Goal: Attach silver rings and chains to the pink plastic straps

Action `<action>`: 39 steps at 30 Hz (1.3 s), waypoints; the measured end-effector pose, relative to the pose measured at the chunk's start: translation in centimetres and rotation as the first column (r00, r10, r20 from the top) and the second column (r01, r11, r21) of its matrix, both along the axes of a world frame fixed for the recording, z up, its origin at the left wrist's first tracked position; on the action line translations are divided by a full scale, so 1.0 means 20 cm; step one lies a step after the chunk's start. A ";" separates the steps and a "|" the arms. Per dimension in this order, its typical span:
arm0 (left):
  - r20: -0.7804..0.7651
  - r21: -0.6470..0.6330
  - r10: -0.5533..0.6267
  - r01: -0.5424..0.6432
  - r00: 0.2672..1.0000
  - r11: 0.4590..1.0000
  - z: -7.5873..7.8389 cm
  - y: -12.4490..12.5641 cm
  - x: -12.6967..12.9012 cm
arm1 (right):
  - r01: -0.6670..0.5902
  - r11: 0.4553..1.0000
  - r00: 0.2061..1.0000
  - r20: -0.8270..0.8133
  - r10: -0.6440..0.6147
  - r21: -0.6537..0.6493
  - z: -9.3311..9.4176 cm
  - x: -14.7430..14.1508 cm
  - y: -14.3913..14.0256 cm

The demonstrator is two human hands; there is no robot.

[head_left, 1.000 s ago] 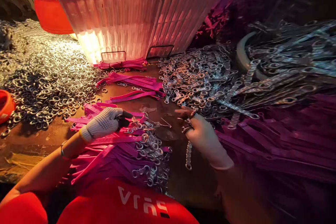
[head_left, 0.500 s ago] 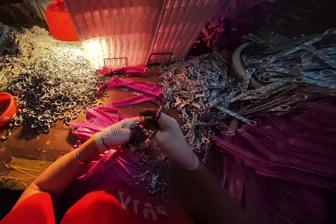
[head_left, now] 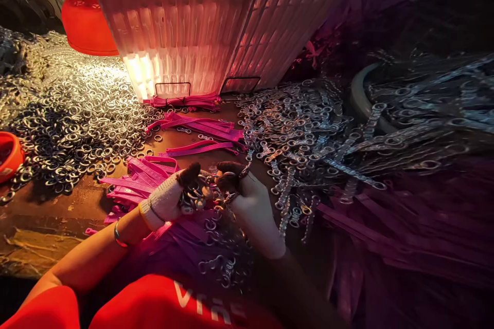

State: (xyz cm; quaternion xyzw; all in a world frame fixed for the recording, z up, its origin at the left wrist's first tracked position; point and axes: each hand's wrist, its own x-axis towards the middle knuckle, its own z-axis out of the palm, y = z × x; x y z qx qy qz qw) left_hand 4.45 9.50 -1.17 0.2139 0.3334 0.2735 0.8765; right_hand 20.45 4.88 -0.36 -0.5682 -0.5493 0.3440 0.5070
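My left hand (head_left: 168,198), in a white knit glove with dark fingertips, is closed around several metal rings (head_left: 195,195), and its thumb is raised. Close beside it, my right hand (head_left: 252,203), gloved the same way, pinches a short piece of metal chain (head_left: 246,168) between darkened thumb and fingers. The two hands nearly meet, and dark fingertips hide part of what lies between them. Under the left wrist lie pink straps (head_left: 146,180). Below the hands, more chain links (head_left: 222,267) rest in shadow near my lap.
A heap of metal rings (head_left: 108,123) spreads at left by an orange bowl (head_left: 17,157). An orange lamp (head_left: 87,25) hangs beside a translucent ribbed panel (head_left: 173,25). Chain pieces (head_left: 289,123) pile up at right, near a tub rim (head_left: 358,87) and purple straps (head_left: 386,221).
My left hand has turned and drawn slightly left, its thumb lifting so the rings show. My right hand has shifted a little right and down. The view has moved slightly.
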 end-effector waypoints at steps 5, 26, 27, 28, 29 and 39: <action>-0.043 -0.046 -0.087 0.085 0.995 0.995 0.01 0.00 -0.01 | -0.035 0.995 0.982 0.190 0.016 0.095 -0.01 0.03 -0.02; 0.017 -0.021 0.118 -0.118 0.993 0.993 0.01 -0.20 -0.04 | 0.111 0.983 0.969 0.206 -0.140 0.146 -0.01 -0.13 -0.14; -0.026 0.045 0.133 -0.132 0.991 0.990 0.02 -0.23 -0.03 | 0.077 0.986 0.954 0.275 -0.117 0.151 -0.01 -0.14 -0.15; -0.071 0.116 0.145 -0.137 0.987 0.984 0.03 -0.24 -0.03 | 0.034 0.987 0.929 0.360 -0.089 0.155 -0.01 -0.14 -0.16; -0.119 0.190 0.156 -0.132 0.980 0.973 0.04 -0.26 -0.04 | -0.021 0.988 0.889 0.456 -0.050 0.151 -0.01 -0.14 -0.16; -0.313 0.329 0.065 0.044 0.948 0.943 0.04 -0.15 -0.09 | -0.237 0.953 0.582 0.758 0.294 -0.188 0.10 -0.07 -0.08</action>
